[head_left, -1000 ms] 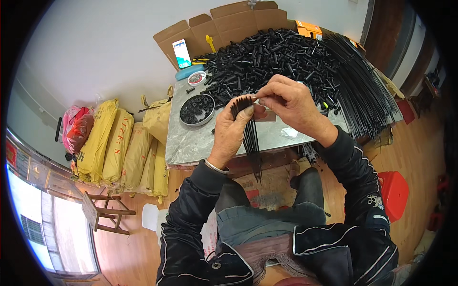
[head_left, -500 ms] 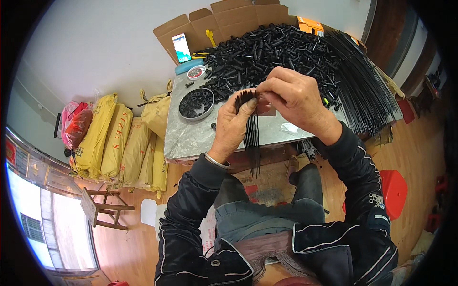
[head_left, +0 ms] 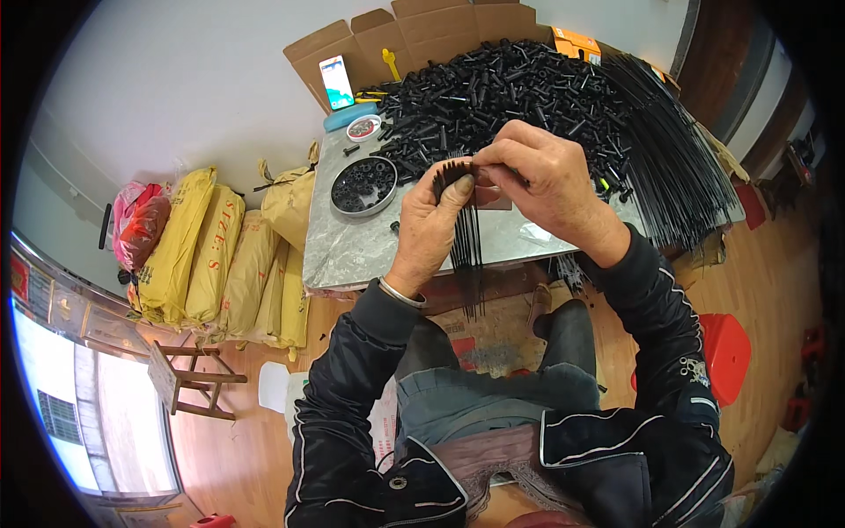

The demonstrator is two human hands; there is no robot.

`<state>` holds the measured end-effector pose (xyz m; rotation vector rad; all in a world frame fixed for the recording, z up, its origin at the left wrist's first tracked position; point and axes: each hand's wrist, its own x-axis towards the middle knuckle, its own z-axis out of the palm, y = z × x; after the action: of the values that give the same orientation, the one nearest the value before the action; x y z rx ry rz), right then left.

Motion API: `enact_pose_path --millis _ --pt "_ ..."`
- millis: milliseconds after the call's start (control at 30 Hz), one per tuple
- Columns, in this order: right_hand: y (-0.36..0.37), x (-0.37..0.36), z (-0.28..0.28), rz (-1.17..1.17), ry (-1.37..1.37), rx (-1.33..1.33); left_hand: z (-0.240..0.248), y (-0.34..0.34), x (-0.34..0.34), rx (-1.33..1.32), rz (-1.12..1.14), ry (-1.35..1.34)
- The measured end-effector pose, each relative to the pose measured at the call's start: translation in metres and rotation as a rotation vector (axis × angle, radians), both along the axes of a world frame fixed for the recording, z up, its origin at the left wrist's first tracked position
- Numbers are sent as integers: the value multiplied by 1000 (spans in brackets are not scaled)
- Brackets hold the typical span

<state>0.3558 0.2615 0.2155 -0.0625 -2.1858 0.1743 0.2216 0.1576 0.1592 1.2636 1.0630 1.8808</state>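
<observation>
Above the near part of the table, my left hand [head_left: 427,231] is closed round a bunch of thin black rods [head_left: 467,251]. Their upper ends stand in a row above my thumb, and their long shafts hang below the hand. My right hand [head_left: 553,183] is closed in a pinch at the right end of that row, its fingertips touching or nearly touching the rods. Whatever small thing it may hold is hidden by the fingers. Behind both hands lies a big heap of short black tube-shaped parts [head_left: 502,97]. A round tray [head_left: 349,213] holding black ring-like pieces stands left of my left hand.
On the grey table [head_left: 330,260] are many more long black rods [head_left: 678,167] at the right. A phone [head_left: 335,84], a small white tub [head_left: 363,128] and a cardboard wall [head_left: 431,37] stand at the back. Yellow sacks [head_left: 211,255], a wooden stool [head_left: 207,383] and a red stool [head_left: 729,359] surround me.
Both hands stay in nearly the same place. The hanging rods have shifted slightly, and the right fingertips have moved a little at the row's end. My left hand keeps its hold.
</observation>
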Motion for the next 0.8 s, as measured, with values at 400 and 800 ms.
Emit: enact_pose_path --millis 400,800 --pt "3 0 22 7 -103 298 1 2 -3 4 -18 -1" --pt "1 -3 -7 47 -9 -111 1 -1 -3 14 -17 61"
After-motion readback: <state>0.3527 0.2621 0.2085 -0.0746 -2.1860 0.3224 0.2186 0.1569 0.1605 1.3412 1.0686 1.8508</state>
